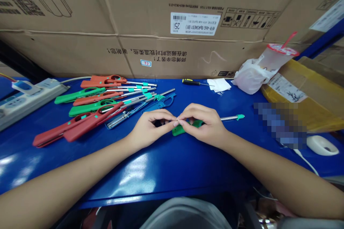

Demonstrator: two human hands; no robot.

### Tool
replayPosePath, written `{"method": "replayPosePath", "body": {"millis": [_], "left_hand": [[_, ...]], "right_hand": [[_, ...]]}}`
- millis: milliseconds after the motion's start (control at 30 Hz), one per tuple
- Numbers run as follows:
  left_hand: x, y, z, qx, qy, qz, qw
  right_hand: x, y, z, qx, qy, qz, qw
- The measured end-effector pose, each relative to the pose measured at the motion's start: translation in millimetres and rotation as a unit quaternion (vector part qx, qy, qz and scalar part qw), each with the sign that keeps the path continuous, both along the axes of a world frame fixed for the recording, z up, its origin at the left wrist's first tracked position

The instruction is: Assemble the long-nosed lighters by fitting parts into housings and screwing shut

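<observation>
My left hand (150, 127) and my right hand (208, 123) meet fingertip to fingertip above the middle of the table. Each one pinches thumb against forefinger, and whatever lies between the tips is too small to make out. Beneath them is a green long-necked lighter (177, 130), largely covered by my right hand. Its metal tube, with a teal tip, sticks out to the right past my knuckles. Left of my left hand lie several red lighters (92, 123), green lighters (80, 95) and orange lighters (104, 80). A transparent blue lighter (157, 105) is just behind that hand.
A large cardboard box (150, 18) walls off the back of the blue table (139, 175). A screwdriver (191, 82) and white tissue (219, 84) lie before it. On the right are a bagged drink cup (278, 57), an open carton (314, 93) and a white mouse-shaped object (322, 145); a power strip (27, 100) is left.
</observation>
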State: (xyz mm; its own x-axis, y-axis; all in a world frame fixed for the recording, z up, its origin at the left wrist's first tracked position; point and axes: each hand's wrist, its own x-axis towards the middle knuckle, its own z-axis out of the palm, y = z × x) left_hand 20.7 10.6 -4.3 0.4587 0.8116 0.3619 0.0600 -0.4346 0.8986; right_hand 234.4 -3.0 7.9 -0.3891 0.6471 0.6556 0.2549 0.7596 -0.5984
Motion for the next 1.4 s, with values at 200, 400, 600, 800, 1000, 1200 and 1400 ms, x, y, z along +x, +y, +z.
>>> {"method": "replayPosePath", "body": {"millis": [200, 400, 600, 800, 1000, 1200, 1400], "left_hand": [[-2, 2, -3.3, -0.039, -0.034, -0.003, 0.999], [-2, 2, -0.6, -0.079, -0.053, 0.018, 0.995], [-1, 1, 2.6, -0.105, -0.030, 0.045, 0.993], [-3, -1, 3.6, -0.094, 0.000, 0.046, 0.994], [-2, -2, 1.0, -0.058, 0.018, 0.035, 0.998], [-3, -2, -0.8, -0.024, 0.031, 0.017, 0.999], [-4, -5, -0.4, 0.020, 0.034, 0.022, 0.999]], "right_hand": [[1, 1, 0.8, 0.088, -0.022, -0.006, 0.996], [9, 2, 9.4, 0.176, -0.141, -0.031, 0.974], [14, 5, 9.0, 0.067, -0.125, 0.031, 0.989], [22, 40, 16.0, -0.009, -0.159, -0.086, 0.984], [36, 112, 17.6, -0.108, -0.350, -0.251, 0.896], [32, 142, 14.6, -0.104, -0.441, -0.288, 0.844], [19, 113, 41.2, -0.027, -0.435, -0.279, 0.856]]}}
